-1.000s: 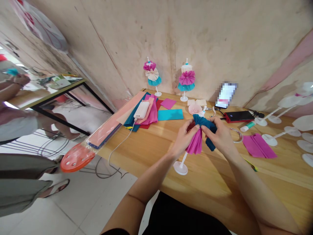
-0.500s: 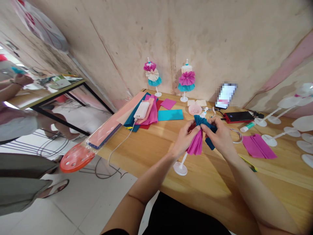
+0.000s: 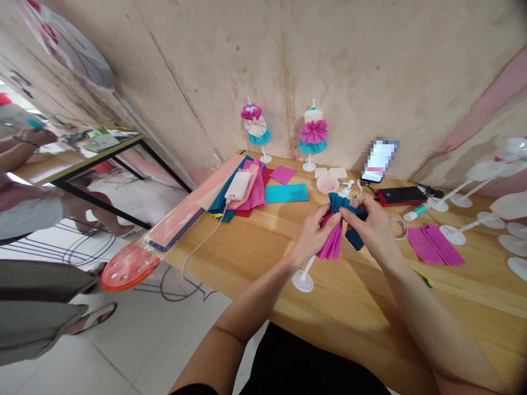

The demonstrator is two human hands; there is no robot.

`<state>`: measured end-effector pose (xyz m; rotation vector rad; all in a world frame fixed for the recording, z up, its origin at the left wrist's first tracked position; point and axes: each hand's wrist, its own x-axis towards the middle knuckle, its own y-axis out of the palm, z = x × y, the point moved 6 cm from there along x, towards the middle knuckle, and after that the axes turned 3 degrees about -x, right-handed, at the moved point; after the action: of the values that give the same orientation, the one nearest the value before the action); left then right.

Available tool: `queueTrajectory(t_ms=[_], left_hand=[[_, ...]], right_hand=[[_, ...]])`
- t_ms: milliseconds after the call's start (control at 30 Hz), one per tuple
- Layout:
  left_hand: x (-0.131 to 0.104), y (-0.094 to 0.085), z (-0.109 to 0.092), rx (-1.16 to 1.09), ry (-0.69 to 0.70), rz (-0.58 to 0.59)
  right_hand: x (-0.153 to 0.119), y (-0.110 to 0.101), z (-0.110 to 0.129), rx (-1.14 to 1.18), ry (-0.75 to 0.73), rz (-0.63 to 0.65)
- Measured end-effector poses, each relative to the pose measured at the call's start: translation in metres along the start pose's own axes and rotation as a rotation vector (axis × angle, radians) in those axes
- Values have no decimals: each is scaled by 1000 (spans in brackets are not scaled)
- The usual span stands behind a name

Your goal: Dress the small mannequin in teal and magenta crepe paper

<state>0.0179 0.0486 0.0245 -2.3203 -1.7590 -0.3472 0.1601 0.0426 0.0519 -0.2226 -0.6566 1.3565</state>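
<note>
Between my hands a small white dress form leans back on its stand, wearing a pleated magenta paper skirt. Gathered dark teal crepe paper lies across its waist. My left hand pinches the pleats at the left side of the waist, the thumb pressed over them. My right hand grips the teal paper on the right, with a loose end hanging below its fingers. The form's white top and neck knob show above the paper. My fingers hide most of the waist.
Two dressed forms, one left and one right, stand by the wall. A white power bank lies on stacked paper. Near my right hand are a pink bead bowl, a glue stick, folded magenta paper and a yellow cutter.
The dress form's base has shifted slightly up and its top slightly right. Both hands keep their hold on the paper, with small finger movements.
</note>
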Motion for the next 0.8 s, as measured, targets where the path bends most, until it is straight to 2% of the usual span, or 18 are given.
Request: queueTrajectory(t_ms=[167,433,567,700,800], left_hand=[[0,1,0,8,19,-3],[1,2,-1,-56,-54,139],[4,5,10,-265,-132,160],[8,3,30,-552,-284,88],[10,1,37,-647,-348,58]], right_hand=[[0,-2,-1,22,3,-3],[-3,-16,6,-28,67,-94],[-5,-22,11,-20,67,-63],[-3,-19,10,72,61,43],[-1,-17,4,71,45,70]])
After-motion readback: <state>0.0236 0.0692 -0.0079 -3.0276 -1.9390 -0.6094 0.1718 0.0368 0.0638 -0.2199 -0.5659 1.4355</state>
